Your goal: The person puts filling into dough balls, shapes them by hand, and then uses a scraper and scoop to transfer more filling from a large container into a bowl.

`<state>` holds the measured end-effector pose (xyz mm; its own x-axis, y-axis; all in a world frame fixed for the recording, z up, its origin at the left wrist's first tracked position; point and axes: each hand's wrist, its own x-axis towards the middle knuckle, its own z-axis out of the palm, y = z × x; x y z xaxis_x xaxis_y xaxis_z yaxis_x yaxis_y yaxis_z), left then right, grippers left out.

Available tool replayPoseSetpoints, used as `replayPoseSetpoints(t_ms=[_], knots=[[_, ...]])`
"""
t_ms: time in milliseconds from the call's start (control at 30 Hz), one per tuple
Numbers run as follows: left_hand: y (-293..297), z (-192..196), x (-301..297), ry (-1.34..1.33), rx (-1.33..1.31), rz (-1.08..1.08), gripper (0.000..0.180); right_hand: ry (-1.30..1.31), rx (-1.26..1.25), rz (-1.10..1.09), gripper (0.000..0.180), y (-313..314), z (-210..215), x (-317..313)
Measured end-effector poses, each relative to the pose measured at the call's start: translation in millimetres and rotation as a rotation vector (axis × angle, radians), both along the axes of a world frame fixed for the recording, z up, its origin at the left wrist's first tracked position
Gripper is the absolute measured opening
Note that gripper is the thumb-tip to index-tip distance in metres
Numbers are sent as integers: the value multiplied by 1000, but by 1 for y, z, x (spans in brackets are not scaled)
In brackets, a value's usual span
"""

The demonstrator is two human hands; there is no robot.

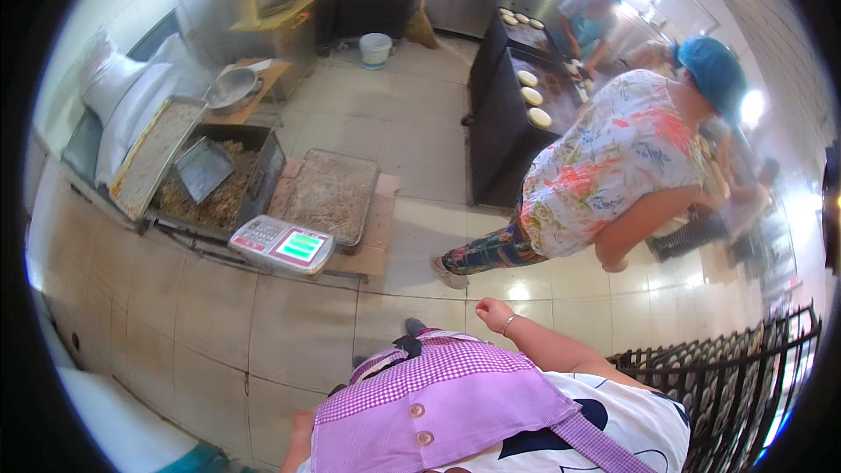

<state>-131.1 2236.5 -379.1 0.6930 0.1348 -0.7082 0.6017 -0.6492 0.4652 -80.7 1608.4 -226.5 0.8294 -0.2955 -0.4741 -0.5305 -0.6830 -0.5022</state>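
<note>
Tiled floor point(263, 333) below; right hand point(493, 314) loosely curled, empty, arm bent at apron point(438, 403); left hand point(300, 442) mostly hidden, grip unclear

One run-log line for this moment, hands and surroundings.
right hand: loosely curled, empty, over tiled floor | left hand: barely visible at lower edge | purple checked apron | grey scale, green display ahead
</note>
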Motion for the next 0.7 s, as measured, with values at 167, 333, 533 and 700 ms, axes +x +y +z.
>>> replayPoseSetpoints(t_ms=[167, 333, 533, 700], knots=[[-91, -13, 93, -76, -106, -256, 29, -171, -32, -159, 21, -21, -2, -16], [-203, 0, 169, -149, -183, -338, 31, -275, -6, -340, 21, -70, -12, -17], [-305, 16, 221, -122, -166, -350, 28, -231, 131, -480, 27, -159, -19, 0], [-373, 46, 262, -59, -132, -438, 29, -347, 81, -446, 32, -228, -19, 34]])
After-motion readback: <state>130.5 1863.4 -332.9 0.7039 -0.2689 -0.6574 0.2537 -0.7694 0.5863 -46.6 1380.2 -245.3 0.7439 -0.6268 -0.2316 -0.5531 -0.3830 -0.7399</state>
